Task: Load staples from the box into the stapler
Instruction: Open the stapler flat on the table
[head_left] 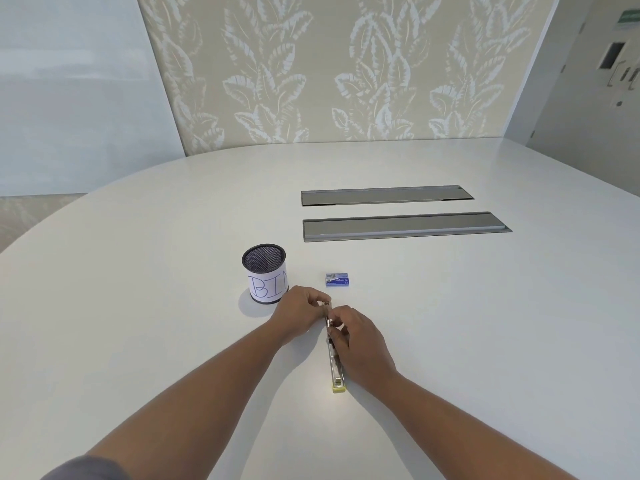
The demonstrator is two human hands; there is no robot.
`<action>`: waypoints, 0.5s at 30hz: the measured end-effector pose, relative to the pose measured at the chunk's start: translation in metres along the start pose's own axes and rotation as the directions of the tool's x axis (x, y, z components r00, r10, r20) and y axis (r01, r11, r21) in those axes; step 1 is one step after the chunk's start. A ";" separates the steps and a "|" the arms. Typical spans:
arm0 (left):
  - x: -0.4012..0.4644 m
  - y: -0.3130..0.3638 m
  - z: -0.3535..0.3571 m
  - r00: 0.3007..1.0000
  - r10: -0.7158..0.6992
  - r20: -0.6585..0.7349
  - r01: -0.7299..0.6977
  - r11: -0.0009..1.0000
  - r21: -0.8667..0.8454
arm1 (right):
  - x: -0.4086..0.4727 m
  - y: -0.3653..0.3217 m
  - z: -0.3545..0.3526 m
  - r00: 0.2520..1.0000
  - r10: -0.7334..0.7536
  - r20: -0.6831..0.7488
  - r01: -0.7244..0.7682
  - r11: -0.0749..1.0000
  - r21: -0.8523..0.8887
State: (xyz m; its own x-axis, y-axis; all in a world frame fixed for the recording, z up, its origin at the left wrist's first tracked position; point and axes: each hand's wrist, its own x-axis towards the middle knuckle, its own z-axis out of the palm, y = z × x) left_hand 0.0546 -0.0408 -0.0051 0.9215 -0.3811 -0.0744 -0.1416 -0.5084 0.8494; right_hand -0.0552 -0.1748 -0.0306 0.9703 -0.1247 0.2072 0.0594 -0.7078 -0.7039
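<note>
An opened stapler (pixel 335 365) lies lengthwise on the white table (pixel 485 323), metal channel up, its yellow end toward me. My left hand (pixel 300 315) grips the stapler's far end with curled fingers. My right hand (pixel 356 336) pinches the stapler just behind that, at the channel's right side. Whether staples are between the fingers is hidden. The small blue staple box (pixel 337 279) sits shut on the table just beyond both hands, touched by neither.
A black mesh cup (pixel 265 273) with a paper label reading "BIN" stands left of the staple box, close to my left hand. Two long grey cable hatches (pixel 398 225) are set into the table farther back.
</note>
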 end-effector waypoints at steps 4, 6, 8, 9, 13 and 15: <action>0.001 -0.004 0.000 1.000 -0.020 -0.010 0.019 0.999 -0.048 | 0.002 -0.002 0.002 1.000 0.004 -0.009 -0.004 1.000 -0.005; 0.000 -0.004 0.001 1.000 -0.019 -0.021 0.018 0.999 -0.031 | 0.003 -0.002 0.002 1.000 0.014 -0.003 -0.014 1.000 -0.007; -0.001 -0.005 0.003 0.998 -0.013 -0.053 0.012 1.000 -0.016 | 0.004 -0.002 0.002 1.000 0.019 0.008 -0.019 1.000 -0.016; -0.002 -0.006 0.003 0.998 -0.010 -0.063 0.009 1.000 -0.012 | 0.005 -0.002 0.002 1.000 0.019 0.011 -0.019 1.000 -0.024; -0.004 -0.006 0.001 0.999 -0.012 -0.036 0.011 0.999 -0.040 | 0.009 -0.001 0.003 1.000 0.007 0.004 -0.007 0.997 -0.083; -0.005 -0.006 -0.001 1.000 -0.022 -0.003 0.022 0.998 -0.063 | 0.010 -0.001 0.004 1.000 0.013 0.006 -0.012 0.994 -0.109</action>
State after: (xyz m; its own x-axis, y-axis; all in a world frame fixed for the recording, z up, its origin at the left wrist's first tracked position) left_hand 0.0509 -0.0354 -0.0092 0.9256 -0.3674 -0.0914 -0.0984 -0.4667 0.8789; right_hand -0.0450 -0.1728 -0.0305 0.9723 -0.1301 0.1942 0.0214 -0.7778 -0.6281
